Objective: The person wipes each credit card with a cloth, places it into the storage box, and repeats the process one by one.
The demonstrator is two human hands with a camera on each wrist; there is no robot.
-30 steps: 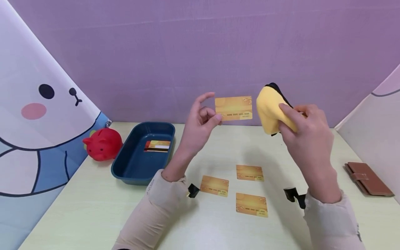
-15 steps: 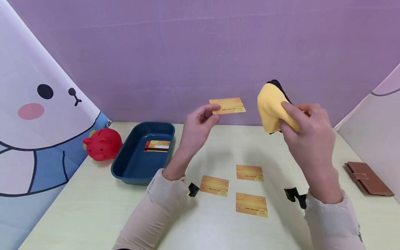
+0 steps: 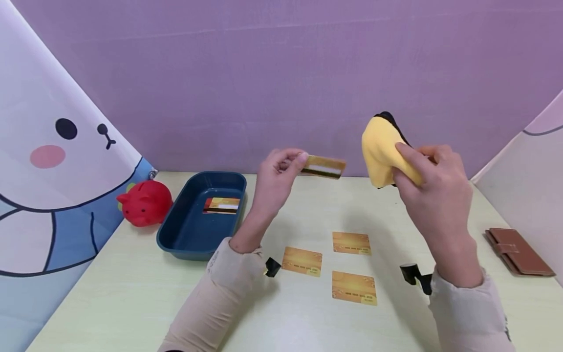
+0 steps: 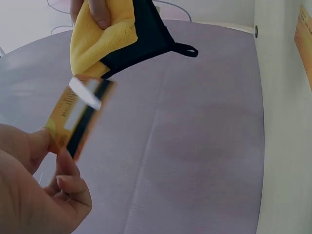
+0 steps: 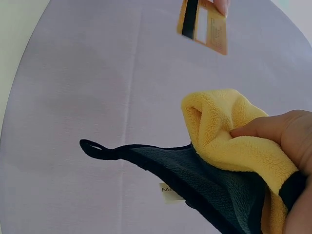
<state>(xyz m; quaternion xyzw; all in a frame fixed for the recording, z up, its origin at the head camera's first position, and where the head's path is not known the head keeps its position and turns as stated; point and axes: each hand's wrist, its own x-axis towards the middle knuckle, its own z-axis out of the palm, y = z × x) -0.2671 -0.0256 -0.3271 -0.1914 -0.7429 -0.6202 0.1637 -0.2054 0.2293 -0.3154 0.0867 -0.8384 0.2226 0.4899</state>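
My left hand (image 3: 278, 182) pinches a gold bank card (image 3: 324, 166) by one end, above the table. Its back, with a dark stripe and white strip, faces me in the head view. To the right, my right hand (image 3: 435, 190) grips a bunched cloth (image 3: 381, 149), yellow on one side and dark grey on the other. A hanging loop (image 5: 100, 149) sticks out from the cloth's corner in the right wrist view. Card and cloth stand apart in the head view. Three gold cards lie face up below: a left one (image 3: 301, 261), a far one (image 3: 351, 243) and a near one (image 3: 354, 288).
At the left, a blue tray (image 3: 169, 240) holds a few overlapping cards (image 3: 221, 205). A red piggy bank (image 3: 147, 203) stands beside it. A brown wallet (image 3: 520, 251) lies near the table's right edge. A purple backdrop (image 3: 281, 73) closes off the back.
The card in my left hand has tipped from its front to its striped back, ending a little lower. My right hand and the cloth have barely moved.
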